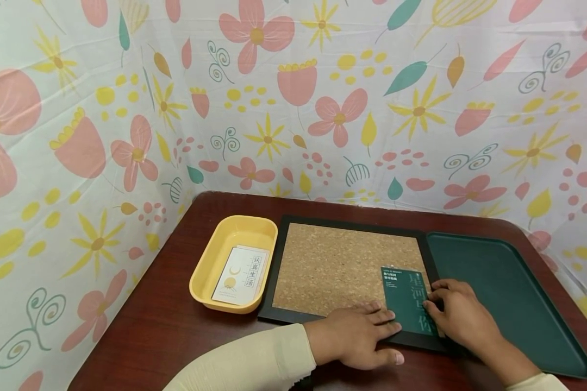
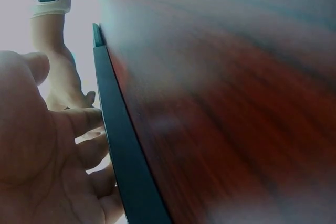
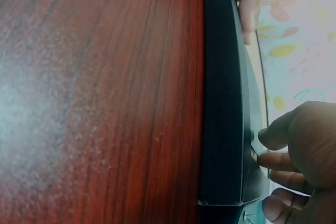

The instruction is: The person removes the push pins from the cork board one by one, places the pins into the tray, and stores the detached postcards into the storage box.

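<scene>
A dark green card with pale lettering lies on the lower right of a black-framed cork board. My left hand is spread flat, fingertips on the card's left edge and palm over the board's near rim. At the card's right edge is my right hand, its fingers bent and its thumb over the card. In the right wrist view the thumb and forefinger come close together just above the board frame. Whether they pinch something small there is unclear.
Left of the board stands a yellow tray holding white printed cards. A dark green tray lies to its right, partly under my right forearm. Flower-patterned cloth hangs behind the brown table.
</scene>
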Tool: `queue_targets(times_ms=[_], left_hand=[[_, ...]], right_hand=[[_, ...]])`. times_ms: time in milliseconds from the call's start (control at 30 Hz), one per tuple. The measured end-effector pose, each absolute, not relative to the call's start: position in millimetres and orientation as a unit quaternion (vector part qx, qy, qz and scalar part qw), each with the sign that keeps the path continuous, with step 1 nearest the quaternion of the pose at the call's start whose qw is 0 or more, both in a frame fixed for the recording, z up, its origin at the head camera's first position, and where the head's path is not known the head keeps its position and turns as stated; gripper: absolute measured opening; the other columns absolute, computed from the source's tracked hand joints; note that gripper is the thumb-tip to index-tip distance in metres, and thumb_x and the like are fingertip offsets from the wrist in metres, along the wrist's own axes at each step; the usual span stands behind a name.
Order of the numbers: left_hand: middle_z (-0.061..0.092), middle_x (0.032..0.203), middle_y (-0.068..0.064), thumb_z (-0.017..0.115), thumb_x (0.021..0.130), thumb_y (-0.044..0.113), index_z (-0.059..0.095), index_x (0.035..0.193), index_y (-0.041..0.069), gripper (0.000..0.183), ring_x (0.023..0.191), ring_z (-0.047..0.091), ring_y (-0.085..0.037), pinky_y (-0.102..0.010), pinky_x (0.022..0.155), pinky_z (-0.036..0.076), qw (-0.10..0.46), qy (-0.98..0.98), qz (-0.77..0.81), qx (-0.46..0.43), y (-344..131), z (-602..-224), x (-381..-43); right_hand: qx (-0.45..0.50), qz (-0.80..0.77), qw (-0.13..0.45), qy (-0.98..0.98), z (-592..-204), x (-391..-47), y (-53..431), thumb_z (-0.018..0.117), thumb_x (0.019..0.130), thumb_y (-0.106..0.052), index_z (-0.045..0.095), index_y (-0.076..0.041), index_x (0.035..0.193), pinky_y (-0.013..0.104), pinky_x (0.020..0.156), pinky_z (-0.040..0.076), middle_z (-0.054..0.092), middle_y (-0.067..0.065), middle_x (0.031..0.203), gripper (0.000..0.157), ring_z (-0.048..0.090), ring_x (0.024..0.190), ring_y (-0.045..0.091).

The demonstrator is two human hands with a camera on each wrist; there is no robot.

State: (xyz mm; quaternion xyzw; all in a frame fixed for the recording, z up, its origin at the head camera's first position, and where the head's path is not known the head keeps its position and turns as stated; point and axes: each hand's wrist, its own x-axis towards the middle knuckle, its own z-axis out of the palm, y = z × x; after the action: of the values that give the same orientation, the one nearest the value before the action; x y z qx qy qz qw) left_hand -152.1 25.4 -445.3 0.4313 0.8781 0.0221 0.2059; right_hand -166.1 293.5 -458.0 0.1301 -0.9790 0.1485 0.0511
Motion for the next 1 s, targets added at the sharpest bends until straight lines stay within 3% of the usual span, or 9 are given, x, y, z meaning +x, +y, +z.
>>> queue_targets(times_ms=[267,433,500,733,900,1000], left_hand=[[0.003,0.163,0.029,0.02,0.102,0.071,0.014,0.159,0.048,0.062,0.15,-0.001,0.003,-0.02,0.119,0.011,0.202,0.878,0.017,0.434,25.4,-445.5,-152.1],[0.005,0.163,0.029,0.018,0.101,0.072,0.012,0.158,0.049,0.062,0.15,0.001,0.003,-0.021,0.119,0.013,0.195,0.879,0.008,0.434,26.0,-447.0,-152.2],[0.005,0.163,0.029,0.018,0.101,0.073,0.011,0.157,0.049,0.062,0.15,0.001,0.003,-0.022,0.12,0.013,0.194,0.879,0.007,0.434,26.2,-447.3,-152.4],[0.003,0.163,0.029,0.018,0.101,0.072,0.01,0.158,0.049,0.062,0.15,0.001,0.003,-0.022,0.12,0.014,0.198,0.877,0.008,0.438,25.7,-448.6,-153.2],[0.004,0.162,0.029,0.017,0.101,0.073,0.011,0.157,0.05,0.061,0.15,0.001,0.003,-0.021,0.119,0.014,0.194,0.88,0.008,0.433,25.4,-448.0,-152.8],[0.005,0.162,0.029,0.018,0.1,0.073,0.012,0.157,0.05,0.062,0.15,0.002,0.003,-0.021,0.119,0.015,0.192,0.883,0.01,0.428,25.1,-447.7,-152.7]], right_hand=[[0.09,0.188,0.024,-0.978,-459.3,-170.6,291.2,0.074,0.092,-0.013,0.074,0.003,0.092,0.065,0.094,0.038,0.064,0.03,0.118,0.015,0.047,0.118,0.05],[0.06,0.208,0.004,-0.976,-458.7,-175.3,288.2,0.073,0.093,-0.017,0.072,0.008,0.097,0.068,0.101,0.027,0.059,0.036,0.12,0.025,0.044,0.119,0.053],[0.056,0.217,0.002,-0.975,-459.0,-177.0,287.2,0.072,0.093,-0.018,0.071,0.009,0.098,0.07,0.104,0.017,0.057,0.038,0.121,0.027,0.04,0.122,0.054],[0.043,0.259,0.0,-0.965,-461.0,-180.0,283.6,0.069,0.095,-0.019,0.067,0.012,0.111,0.072,0.107,0.007,0.051,0.041,0.129,0.035,0.03,0.128,0.056],[0.058,0.273,0.017,-0.96,-456.6,-179.5,282.1,0.07,0.094,-0.016,0.067,0.012,0.113,0.073,0.106,0.012,0.05,0.041,0.131,0.034,0.033,0.127,0.057],[0.065,0.281,0.012,-0.958,-452.0,-178.4,283.0,0.071,0.093,-0.013,0.065,0.011,0.117,0.068,0.099,0.031,0.051,0.039,0.128,0.035,0.042,0.12,0.056]])
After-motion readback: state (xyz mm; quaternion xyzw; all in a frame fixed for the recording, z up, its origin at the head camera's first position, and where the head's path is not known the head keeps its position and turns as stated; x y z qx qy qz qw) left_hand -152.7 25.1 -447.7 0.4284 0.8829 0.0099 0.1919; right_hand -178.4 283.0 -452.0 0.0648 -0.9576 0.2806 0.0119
